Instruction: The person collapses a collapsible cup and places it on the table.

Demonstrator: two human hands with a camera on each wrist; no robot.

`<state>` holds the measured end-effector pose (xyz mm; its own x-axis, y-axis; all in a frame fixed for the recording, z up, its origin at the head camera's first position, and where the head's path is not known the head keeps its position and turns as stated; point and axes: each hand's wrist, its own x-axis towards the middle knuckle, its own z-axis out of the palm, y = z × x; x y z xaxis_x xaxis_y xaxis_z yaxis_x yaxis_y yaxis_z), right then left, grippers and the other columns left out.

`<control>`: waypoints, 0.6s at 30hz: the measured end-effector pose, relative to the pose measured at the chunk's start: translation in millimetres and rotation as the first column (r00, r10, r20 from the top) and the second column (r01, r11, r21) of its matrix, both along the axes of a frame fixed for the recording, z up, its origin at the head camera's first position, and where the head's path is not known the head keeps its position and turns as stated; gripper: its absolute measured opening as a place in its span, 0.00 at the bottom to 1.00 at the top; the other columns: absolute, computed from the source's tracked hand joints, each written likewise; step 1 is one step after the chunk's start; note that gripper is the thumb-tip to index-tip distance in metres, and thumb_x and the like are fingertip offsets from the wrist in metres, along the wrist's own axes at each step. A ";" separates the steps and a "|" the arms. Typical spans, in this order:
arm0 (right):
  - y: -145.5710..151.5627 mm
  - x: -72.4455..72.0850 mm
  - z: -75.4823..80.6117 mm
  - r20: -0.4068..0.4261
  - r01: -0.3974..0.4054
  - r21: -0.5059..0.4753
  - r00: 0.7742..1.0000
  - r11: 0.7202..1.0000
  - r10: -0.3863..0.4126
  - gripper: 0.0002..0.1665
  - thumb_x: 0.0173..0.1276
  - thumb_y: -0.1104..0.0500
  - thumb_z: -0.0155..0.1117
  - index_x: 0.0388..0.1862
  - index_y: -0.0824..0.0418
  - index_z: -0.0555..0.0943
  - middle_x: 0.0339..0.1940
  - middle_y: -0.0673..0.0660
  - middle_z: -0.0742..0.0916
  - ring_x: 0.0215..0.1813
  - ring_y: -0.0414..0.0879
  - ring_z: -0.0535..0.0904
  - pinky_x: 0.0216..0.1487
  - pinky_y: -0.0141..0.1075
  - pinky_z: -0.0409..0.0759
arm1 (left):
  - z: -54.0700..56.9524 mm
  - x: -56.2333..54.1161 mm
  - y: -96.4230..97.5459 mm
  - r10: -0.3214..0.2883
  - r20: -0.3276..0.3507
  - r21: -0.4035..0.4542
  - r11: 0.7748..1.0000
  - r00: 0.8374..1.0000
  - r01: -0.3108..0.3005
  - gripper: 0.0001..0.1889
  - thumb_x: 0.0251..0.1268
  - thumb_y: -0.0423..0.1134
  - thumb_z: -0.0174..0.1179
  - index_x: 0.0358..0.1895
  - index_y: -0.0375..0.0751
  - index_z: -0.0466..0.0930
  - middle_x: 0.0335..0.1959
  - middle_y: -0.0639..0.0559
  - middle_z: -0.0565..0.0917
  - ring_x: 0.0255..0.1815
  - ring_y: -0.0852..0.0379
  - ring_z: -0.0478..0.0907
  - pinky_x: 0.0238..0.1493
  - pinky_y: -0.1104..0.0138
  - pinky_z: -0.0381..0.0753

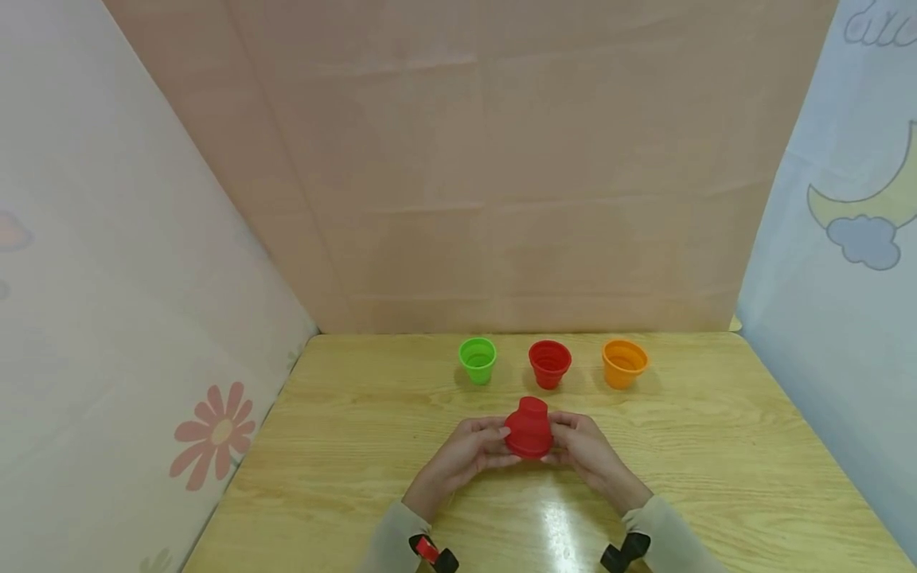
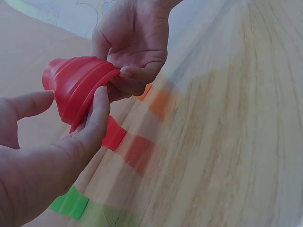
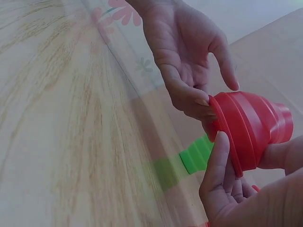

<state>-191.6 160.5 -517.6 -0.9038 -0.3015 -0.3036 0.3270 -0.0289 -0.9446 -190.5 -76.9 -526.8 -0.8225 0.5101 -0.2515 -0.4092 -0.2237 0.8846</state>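
Note:
Between both hands is a ribbed, collapsible red cup (image 1: 530, 434), held upside down with its wide rim low and its narrow base on top. The left hand (image 1: 469, 454) grips its left side, thumb against the wall and fingers at the rim. On the opposite side the right hand (image 1: 591, 454) holds it the same way. In the left wrist view the cup's wall (image 2: 78, 85) shows stepped rings and looks bent out of round. Fingers of both hands reach under the rim in the right wrist view, where the cup (image 3: 251, 127) hides part of them.
Behind the hands, a green cup (image 1: 478, 362), a second red cup (image 1: 549, 366) and an orange cup (image 1: 625, 366) stand upright in a row on the wooden table (image 1: 344, 430). A tan backdrop (image 1: 487, 175) rises at the back, with patterned white sheets on both sides.

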 end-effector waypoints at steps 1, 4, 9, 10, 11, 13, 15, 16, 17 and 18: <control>0.2 0.2 0.0 -0.001 -0.004 0.001 1.000 1.000 0.004 0.26 0.84 0.59 0.52 0.70 0.78 0.68 0.44 0.49 0.89 0.40 0.43 0.84 0.41 0.34 0.89 | -0.3 0.2 -0.1 -0.001 0.002 0.008 1.000 1.000 0.001 0.22 0.79 0.35 0.57 0.70 0.29 0.75 0.64 0.36 0.84 0.53 0.51 0.89 0.60 0.55 0.89; 0.1 0.9 0.6 -0.001 -0.003 0.006 1.000 1.000 0.003 0.26 0.84 0.59 0.53 0.70 0.78 0.69 0.44 0.49 0.89 0.40 0.43 0.84 0.41 0.34 0.89 | -1.8 0.4 0.5 0.003 0.008 0.019 1.000 1.000 -0.004 0.22 0.78 0.34 0.58 0.70 0.29 0.75 0.64 0.36 0.84 0.54 0.50 0.88 0.60 0.54 0.89; 0.3 0.9 0.4 0.001 -0.010 0.016 1.000 1.000 0.010 0.24 0.83 0.59 0.54 0.67 0.76 0.73 0.43 0.50 0.89 0.40 0.44 0.83 0.41 0.34 0.88 | -5.2 1.0 5.5 0.042 0.000 -0.030 0.999 0.999 -0.042 0.22 0.73 0.31 0.61 0.66 0.27 0.77 0.59 0.38 0.87 0.51 0.50 0.89 0.57 0.54 0.91; 0.7 0.8 0.5 0.005 -0.013 0.014 1.000 1.000 0.013 0.24 0.83 0.59 0.54 0.66 0.76 0.74 0.43 0.50 0.89 0.40 0.44 0.83 0.42 0.34 0.88 | -5.7 1.2 6.8 0.055 -0.003 -0.044 0.998 0.998 -0.055 0.22 0.72 0.30 0.62 0.66 0.27 0.77 0.57 0.39 0.88 0.50 0.50 0.89 0.56 0.54 0.91; 1.3 0.5 0.3 0.008 -0.020 0.009 1.000 1.000 0.020 0.23 0.83 0.58 0.55 0.66 0.75 0.74 0.44 0.49 0.89 0.41 0.44 0.83 0.43 0.34 0.88 | -6.1 1.5 8.0 0.069 -0.011 -0.062 0.996 0.998 -0.070 0.21 0.71 0.29 0.62 0.65 0.27 0.77 0.55 0.40 0.89 0.48 0.50 0.89 0.55 0.54 0.91; 2.8 0.2 0.4 0.017 -0.035 -0.017 0.999 0.999 0.035 0.23 0.83 0.57 0.56 0.65 0.73 0.76 0.45 0.49 0.90 0.43 0.44 0.85 0.46 0.36 0.89 | -6.2 1.9 10.1 0.103 -0.029 -0.097 0.990 0.994 -0.106 0.22 0.69 0.29 0.61 0.65 0.28 0.77 0.52 0.41 0.90 0.47 0.51 0.90 0.54 0.54 0.92; 4.8 0.2 0.5 0.020 -0.059 -0.058 0.998 0.997 0.060 0.22 0.82 0.55 0.58 0.64 0.70 0.77 0.48 0.48 0.90 0.47 0.43 0.86 0.50 0.39 0.90 | -5.9 2.0 11.3 0.140 -0.059 -0.139 0.979 0.988 -0.147 0.22 0.68 0.28 0.61 0.65 0.28 0.77 0.48 0.42 0.90 0.45 0.53 0.89 0.53 0.56 0.92; 6.0 0.2 0.6 0.020 -0.075 -0.083 0.997 0.994 0.077 0.21 0.82 0.55 0.58 0.63 0.68 0.77 0.49 0.47 0.90 0.49 0.43 0.87 0.52 0.40 0.90 | -5.3 2.0 11.8 0.159 -0.074 -0.162 0.972 0.985 -0.169 0.23 0.68 0.28 0.61 0.65 0.28 0.78 0.46 0.43 0.90 0.44 0.54 0.89 0.52 0.58 0.92; 7.1 0.3 0.7 0.018 -0.092 -0.107 0.995 0.990 0.094 0.20 0.82 0.54 0.59 0.63 0.67 0.77 0.50 0.47 0.90 0.51 0.43 0.87 0.54 0.42 0.91 | -4.6 2.0 12.2 0.175 -0.096 -0.189 0.963 0.980 -0.191 0.23 0.67 0.28 0.61 0.65 0.29 0.78 0.45 0.44 0.90 0.43 0.55 0.88 0.51 0.60 0.92; 7.8 0.4 0.7 0.014 -0.106 -0.131 0.994 0.986 0.108 0.19 0.81 0.55 0.60 0.62 0.66 0.77 0.51 0.48 0.90 0.52 0.43 0.87 0.55 0.43 0.91 | -3.8 2.0 12.4 0.191 -0.116 -0.215 0.953 0.975 -0.213 0.23 0.66 0.28 0.61 0.64 0.29 0.78 0.44 0.45 0.89 0.43 0.56 0.87 0.49 0.63 0.92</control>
<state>-191.2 168.3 -516.9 -0.8580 -0.4341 -0.2745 0.3548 -0.1144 -0.9279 -188.4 -64.5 -530.6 -0.9275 0.2702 -0.2582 -0.2901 -0.0848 0.9532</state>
